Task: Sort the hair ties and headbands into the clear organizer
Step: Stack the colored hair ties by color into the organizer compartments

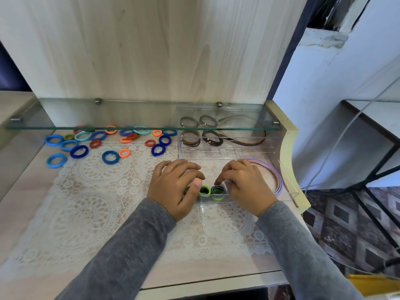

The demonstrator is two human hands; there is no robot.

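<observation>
- Pale wood table (32, 176) with a white lace mat (97, 191); a glass shelf (129, 114) runs across the back, above the far edge.
- Clear organizer (290, 192) sits at the table's right end, long axis left to right. 2 compartments can be made out.
- Back compartment: brown and black hair ties (190, 138) at its left, dark headband (249, 144) at its right.
- Front compartment: stacked hair ties (205, 190) at the near-left end, 2 stacks showing, 1 topped light green, 1 topped dark blue. Pastel headbands (275, 172) curve along the right end.
- Left hand (175, 189) and right hand (244, 187) are close together over the front compartment, 1 on each side of the stacks. Fingers of both are curled down; left thumb lies against the light green stack, right fingertips touch the dark blue one. Cannot tell if either pinches a tie. Something dark green shows under the left hand.
- Loose hair ties (110, 157), blue, orange, red and teal, lie scattered left of the organizer and farther back, well apart from the hands.
- Judgement: the next pick lies up and to the left; the left hand is nearer.
</observation>
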